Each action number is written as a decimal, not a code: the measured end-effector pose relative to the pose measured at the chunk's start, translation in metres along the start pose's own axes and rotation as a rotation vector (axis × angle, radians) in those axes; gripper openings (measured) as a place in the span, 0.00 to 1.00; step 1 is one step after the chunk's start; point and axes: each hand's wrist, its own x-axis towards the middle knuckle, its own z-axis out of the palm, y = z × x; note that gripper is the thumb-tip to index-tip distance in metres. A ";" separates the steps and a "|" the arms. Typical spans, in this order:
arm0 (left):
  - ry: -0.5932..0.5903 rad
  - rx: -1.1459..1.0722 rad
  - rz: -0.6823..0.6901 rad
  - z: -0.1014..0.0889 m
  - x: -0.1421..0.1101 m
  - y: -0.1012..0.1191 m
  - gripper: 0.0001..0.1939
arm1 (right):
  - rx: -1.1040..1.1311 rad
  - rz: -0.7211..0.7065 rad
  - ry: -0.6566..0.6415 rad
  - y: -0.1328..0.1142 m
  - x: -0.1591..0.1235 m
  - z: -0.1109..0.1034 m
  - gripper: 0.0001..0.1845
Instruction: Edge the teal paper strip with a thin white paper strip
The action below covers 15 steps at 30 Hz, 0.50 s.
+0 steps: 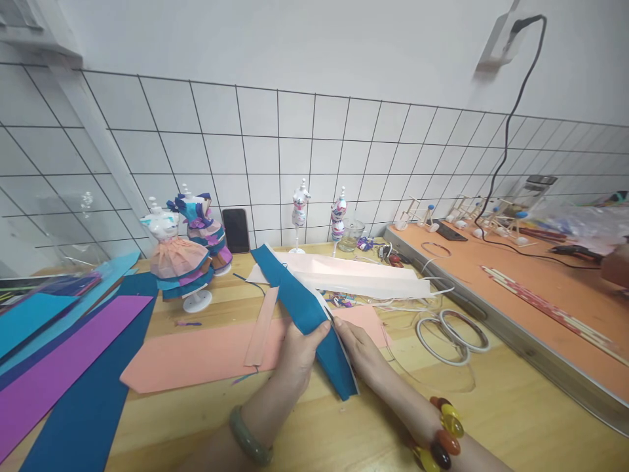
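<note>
A long teal strip of crepe-like paper [293, 288] slants across the middle, with a white edge along its right side. My left hand [297, 354] grips it near the middle, thumb on top. On the white edge, the fingers of my right hand [358, 346] are closed against the strip. Under the left hand lies a wide peach paper strip [196, 357], and a narrow folded peach strip [260, 331] rests across it. Pale pink paper [363, 272] lies behind the teal strip.
Two small dress forms wear ruffled paper dresses [179, 255] at the back left; two bare dress forms [299, 210] stand mid-back beside a phone [236, 231]. Purple paper [83, 347] is stacked left. White rings [445, 337] lie right, before an orange board [521, 288] with sticks and a cable.
</note>
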 end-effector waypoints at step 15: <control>0.055 -0.132 -0.114 0.003 0.000 0.014 0.22 | -0.040 -0.007 -0.031 -0.002 0.001 -0.001 0.24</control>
